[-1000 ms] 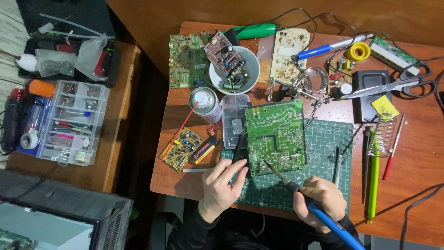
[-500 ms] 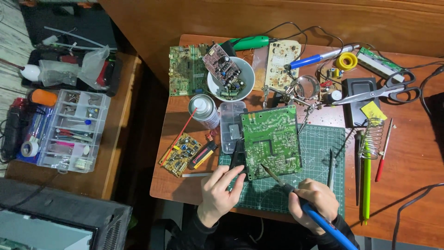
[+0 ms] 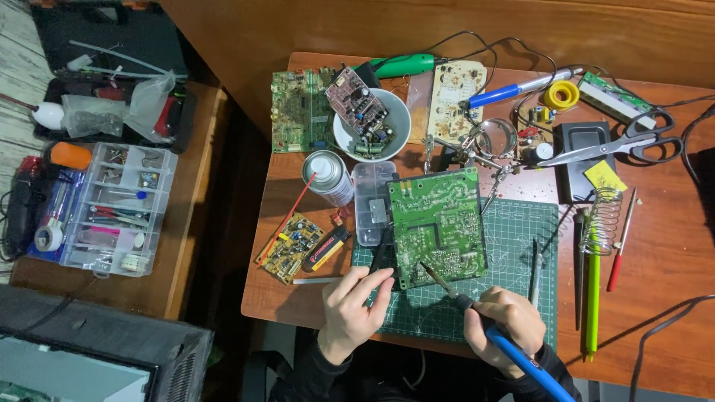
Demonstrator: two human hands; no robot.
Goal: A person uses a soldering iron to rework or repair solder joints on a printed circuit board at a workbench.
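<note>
1. My right hand (image 3: 500, 326), low in the frame and a bit right of the middle, has its fingers wrapped tight around a soldering iron (image 3: 477, 316) with a blue handle.
2. The iron's thin tip points up and left and rests on the bottom edge of the big green circuit board (image 3: 436, 225).
3. My left hand (image 3: 350, 309) is low in the middle. Its fingertips pinch a small dark tool (image 3: 381, 251) just beside the board's left edge. I cannot tell what kind of tool it is.
4. The board lies in the middle of the frame, half on a green cutting mat (image 3: 514, 298) with white grid lines.
5. Touching the board's left side is a clear plastic box (image 3: 370, 201).
6. Left of that box lie a spray can (image 3: 328, 177) and a small yellow board (image 3: 289, 238).
7. Above, a white bowl (image 3: 370, 123) holds more small boards.
8. At the upper right lie scissors (image 3: 618, 145) and a yellow roll of tape (image 3: 560, 94).
9. On the far left, a clear parts tray (image 3: 112, 208) sits on a side table (image 3: 186, 246).
</note>
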